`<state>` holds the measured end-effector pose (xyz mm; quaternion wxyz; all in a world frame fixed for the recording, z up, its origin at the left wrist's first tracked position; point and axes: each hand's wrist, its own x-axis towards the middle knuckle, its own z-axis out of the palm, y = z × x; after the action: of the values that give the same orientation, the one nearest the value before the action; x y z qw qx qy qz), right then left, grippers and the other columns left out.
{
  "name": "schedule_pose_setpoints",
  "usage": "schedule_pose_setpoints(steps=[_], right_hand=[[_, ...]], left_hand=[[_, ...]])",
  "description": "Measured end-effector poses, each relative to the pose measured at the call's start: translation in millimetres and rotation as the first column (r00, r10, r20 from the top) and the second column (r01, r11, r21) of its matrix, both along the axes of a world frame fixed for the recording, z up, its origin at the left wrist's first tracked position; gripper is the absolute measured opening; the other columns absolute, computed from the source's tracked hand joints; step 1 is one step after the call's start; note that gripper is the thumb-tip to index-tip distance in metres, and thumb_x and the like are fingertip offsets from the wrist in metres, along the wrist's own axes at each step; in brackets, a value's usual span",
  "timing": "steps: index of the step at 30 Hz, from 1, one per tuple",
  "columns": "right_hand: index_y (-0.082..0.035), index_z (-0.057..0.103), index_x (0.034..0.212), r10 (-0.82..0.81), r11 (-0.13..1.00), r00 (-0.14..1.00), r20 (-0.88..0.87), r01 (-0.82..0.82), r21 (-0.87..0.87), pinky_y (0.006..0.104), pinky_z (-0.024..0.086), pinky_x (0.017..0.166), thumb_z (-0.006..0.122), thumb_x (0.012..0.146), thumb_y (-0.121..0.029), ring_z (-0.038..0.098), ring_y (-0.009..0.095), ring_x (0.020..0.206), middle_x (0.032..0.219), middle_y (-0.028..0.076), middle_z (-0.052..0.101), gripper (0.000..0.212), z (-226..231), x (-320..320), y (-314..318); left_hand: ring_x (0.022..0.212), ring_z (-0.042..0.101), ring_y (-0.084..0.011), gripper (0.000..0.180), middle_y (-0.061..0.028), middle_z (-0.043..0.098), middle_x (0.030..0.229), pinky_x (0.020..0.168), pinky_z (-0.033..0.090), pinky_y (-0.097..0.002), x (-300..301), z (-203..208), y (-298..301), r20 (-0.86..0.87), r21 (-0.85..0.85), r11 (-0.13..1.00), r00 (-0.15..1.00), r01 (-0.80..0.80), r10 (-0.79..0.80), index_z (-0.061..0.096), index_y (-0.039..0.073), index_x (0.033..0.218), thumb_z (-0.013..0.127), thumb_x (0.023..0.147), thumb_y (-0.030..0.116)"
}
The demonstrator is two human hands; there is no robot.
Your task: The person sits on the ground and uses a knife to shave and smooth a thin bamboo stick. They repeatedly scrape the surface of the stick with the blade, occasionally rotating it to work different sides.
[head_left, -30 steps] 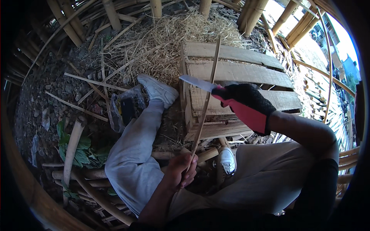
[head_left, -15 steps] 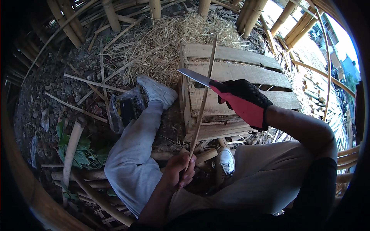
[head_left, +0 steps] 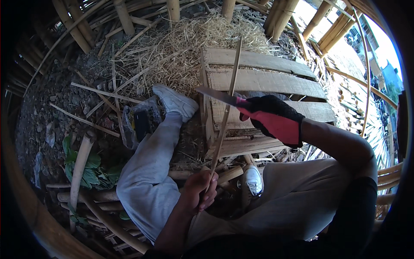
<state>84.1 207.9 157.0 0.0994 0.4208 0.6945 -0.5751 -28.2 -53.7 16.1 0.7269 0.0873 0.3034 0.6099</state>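
My bare left hand [head_left: 200, 192] is wrapped round the lower part of a long thin bamboo strip [head_left: 223, 129], which slants up and away from my lap. In a black and pink glove, my right hand [head_left: 274, 117] grips a knife [head_left: 215, 95] whose handle is mostly hidden by the fingers. The blade points left and crosses the strip in its upper half; whether its edge touches the strip I cannot tell. Behind the strip and the gloved hand sits a slatted wooden crate [head_left: 265, 82].
Dry shavings [head_left: 172, 56] are heaped beyond the crate. Loose bamboo pieces and a clear plastic bag [head_left: 129, 125] with dark items lie left of my outstretched leg [head_left: 148, 168]. A cut bamboo pole [head_left: 82, 170] stands near green leaves [head_left: 92, 170]. Bamboo posts [head_left: 173, 11] line the back.
My right hand has shifted slightly down and to the right with the knife, and the blade has tilted and looks darker. My left hand keeps its place on the strip.
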Motion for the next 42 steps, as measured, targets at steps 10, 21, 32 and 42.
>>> schedule_pose_setpoints(steps=[10,21,32,42], right_hand=[[-0.006,0.066,0.095,-0.115,0.979,0.992,-0.042,0.121,0.165,0.0302,0.050,0.060,0.055,0.104,-0.039,0.056,0.009,0.062,0.068,-0.001,0.057,0.036,-4,-7,-1],[-0.014,0.064,0.129,0.306,0.889,0.924,0.227,-0.363,0.279,0.0404,0.047,0.093,0.056,0.100,-0.047,0.062,0.022,0.104,0.108,0.013,0.068,0.044,-4,9,-9],[-0.005,0.068,0.097,0.155,0.972,0.982,0.108,-0.171,0.163,0.0339,0.051,0.067,0.057,0.100,-0.052,0.060,0.014,0.066,0.073,0.001,0.063,0.048,25,-13,-17],[-0.006,0.071,0.100,0.305,0.952,0.945,0.118,-0.299,-0.065,0.0282,0.049,0.059,0.067,0.099,-0.040,0.061,0.006,0.066,0.076,-0.001,0.064,0.035,-4,2,-29]], left_hand=[[0.034,0.035,-0.0085,0.037,-0.0005,0.041,0.057,0.031,0.028,-0.0228,1,-7,-2,0.042,0.023,0.999,0.998,-0.038,0.037,0.049,0.006,0.099,0.052,0.105,0.042],[0.035,0.034,-0.0080,0.050,0.0003,0.040,0.055,0.031,0.026,-0.0240,2,4,-1,-0.066,-0.023,0.999,0.997,0.025,-0.026,0.047,0.006,0.097,0.056,0.099,0.055],[0.034,0.034,-0.0073,0.049,0.0005,0.040,0.055,0.031,0.026,-0.0236,-1,13,-8,-0.074,0.024,1.000,0.997,-0.019,0.020,0.047,0.006,0.098,0.058,0.099,0.054],[0.035,0.037,-0.0071,0.047,0.0006,0.043,0.056,0.032,0.030,-0.0226,0,14,-8,-0.167,0.003,0.999,0.985,-0.041,0.041,0.051,0.005,0.101,0.055,0.102,0.051]])
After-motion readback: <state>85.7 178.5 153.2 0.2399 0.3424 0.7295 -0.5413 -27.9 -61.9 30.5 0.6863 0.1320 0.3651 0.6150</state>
